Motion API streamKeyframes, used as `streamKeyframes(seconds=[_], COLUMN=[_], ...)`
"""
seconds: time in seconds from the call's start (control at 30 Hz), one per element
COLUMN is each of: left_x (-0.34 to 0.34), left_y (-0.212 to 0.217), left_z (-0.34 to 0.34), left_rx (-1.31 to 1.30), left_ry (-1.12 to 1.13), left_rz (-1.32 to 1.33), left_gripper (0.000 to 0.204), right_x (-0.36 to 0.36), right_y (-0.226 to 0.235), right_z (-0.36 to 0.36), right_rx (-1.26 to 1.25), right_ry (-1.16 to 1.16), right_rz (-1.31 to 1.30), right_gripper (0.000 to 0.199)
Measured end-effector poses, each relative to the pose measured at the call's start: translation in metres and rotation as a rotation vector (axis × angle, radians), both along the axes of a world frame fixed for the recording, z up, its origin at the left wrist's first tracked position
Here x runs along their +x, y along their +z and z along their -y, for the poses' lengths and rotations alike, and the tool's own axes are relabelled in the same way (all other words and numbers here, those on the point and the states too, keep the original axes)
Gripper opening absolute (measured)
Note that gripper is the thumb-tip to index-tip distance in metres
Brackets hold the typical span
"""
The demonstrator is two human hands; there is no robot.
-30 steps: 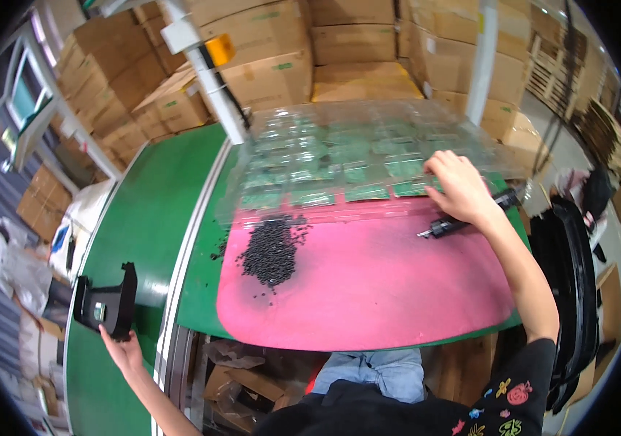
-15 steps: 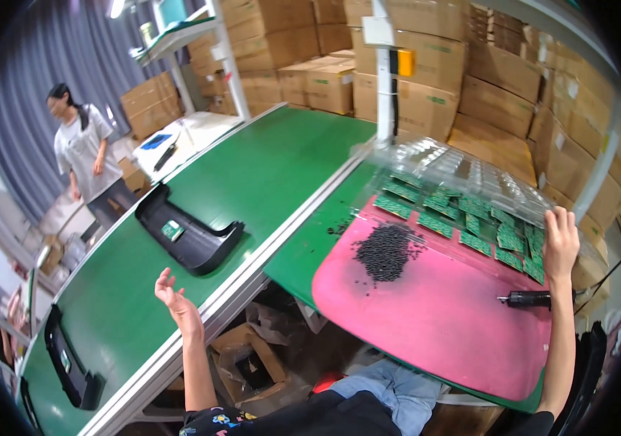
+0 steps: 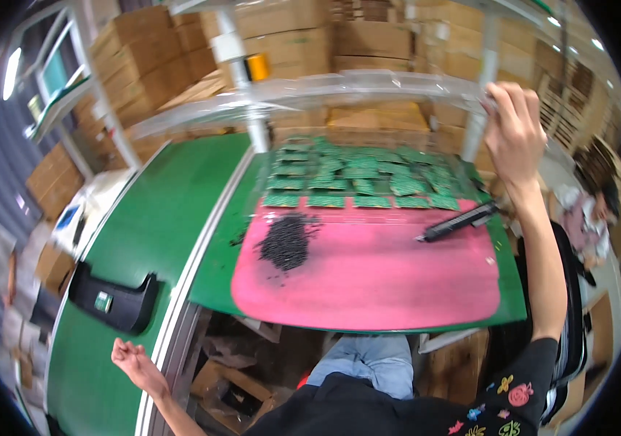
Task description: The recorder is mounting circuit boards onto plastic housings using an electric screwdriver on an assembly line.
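Note:
My right hand [image 3: 515, 131] is raised at the right, its fingers closed on the end of a clear plastic tray [image 3: 390, 81]. The tray is tilted up in a long, blurred strip above the green circuit boards [image 3: 360, 173]. Those boards lie in rows in another clear tray at the back of the pink mat [image 3: 376, 283]. My left hand [image 3: 138, 365] hovers by the conveyor's near edge with fingers loosely curled in and nothing visible in them. Nearest to it is a black curved plastic housing [image 3: 125, 309] with a small green board [image 3: 103, 301] inside.
A heap of small black screws [image 3: 285, 241] lies on the mat's left, and a black electric screwdriver [image 3: 459, 222] on its right. The green conveyor [image 3: 172, 196] runs along the left. Stacked cartons [image 3: 372, 47] stand behind white posts. Other people are at both sides.
My right hand has risen, lifting the clear tray up off the circuit boards. My left hand has curled its fingers. The view has swung to the right.

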State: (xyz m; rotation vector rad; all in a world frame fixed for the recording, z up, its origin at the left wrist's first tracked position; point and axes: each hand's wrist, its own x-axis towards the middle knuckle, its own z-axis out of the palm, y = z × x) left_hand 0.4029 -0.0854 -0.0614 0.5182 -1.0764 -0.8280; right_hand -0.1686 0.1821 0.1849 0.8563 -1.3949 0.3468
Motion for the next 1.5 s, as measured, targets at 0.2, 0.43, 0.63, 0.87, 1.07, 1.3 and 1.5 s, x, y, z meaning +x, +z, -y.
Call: streamKeyframes(seconds=[0.2, 0.43, 0.63, 0.87, 1.07, 1.3, 1.5], left_x=[-0.099, -0.231, -0.319, -0.349, -0.341, -0.385, -0.404], left_y=[0.024, 0.032, -0.023, -0.075, -0.077, -0.1, -0.11], left_z=[0.003, -0.043, -0.122, -0.225, -0.26, -0.316, -0.353], left_rx=[-0.093, -0.654, -0.133, -0.397, -0.404, -0.411, -0.172], left_ry=[-0.679, -1.114, -1.562, -2.43, -2.611, -2.783, -2.611], left_rz=[0.339, 0.199, 0.055, 0.058, 1.011, 1.044, 1.062], left_gripper=[0.028, 0.084, 0.037, 0.027, 0.015, 0.007, 0.005], right_x=[0.052, 0.086, 0.157, 0.281, 0.402, 0.503, 0.594], right_y=[0.055, 0.06, -0.008, -0.096, -0.176, -0.23, -0.257], right_z=[-0.06, -0.129, -0.236, -0.33, -0.374, -0.388, -0.473], right_rx=[-0.14, -0.544, -0.853, -1.323, -1.402, -1.533, -1.76], right_ry=[0.063, 0.561, 0.744, 0.883, 0.655, 0.27, -0.039], right_rz=[-0.045, 0.413, 0.487, 0.531, 0.371, 0.221, 0.122], right_gripper=[0.02, 0.016, 0.016, 0.02, 0.009, 0.011, 0.019])
